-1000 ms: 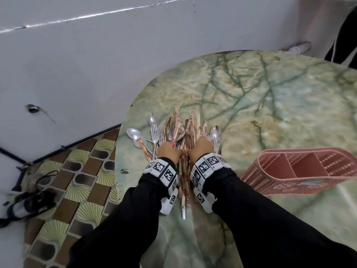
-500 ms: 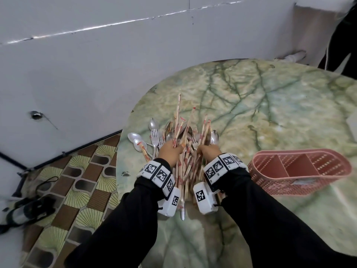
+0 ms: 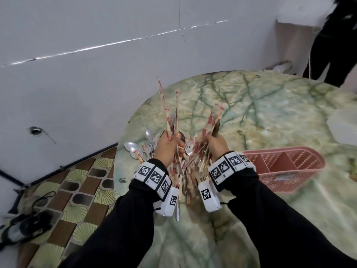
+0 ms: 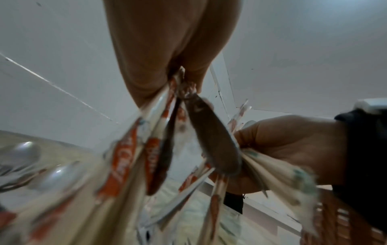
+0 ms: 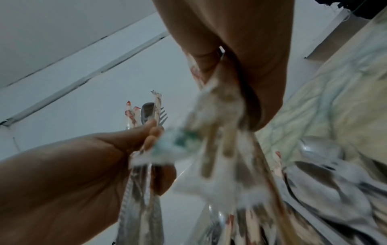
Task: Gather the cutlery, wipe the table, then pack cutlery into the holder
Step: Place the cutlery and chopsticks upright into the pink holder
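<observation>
Cutlery [image 3: 188, 151] — wrapped chopsticks, spoons — fanned upward.

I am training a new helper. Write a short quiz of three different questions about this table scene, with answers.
1. True or false: the pink plastic slotted holder already contains cutlery.
2. Which hand holds a bundle of paper-wrapped chopsticks and metal cutlery: A left hand only, B right hand only, C both?
3. Fill in: loose silver spoons lie on the green marble-pattern round table on the holder's ____ side.

Key: 1 false; 2 C; 3 left.
</observation>
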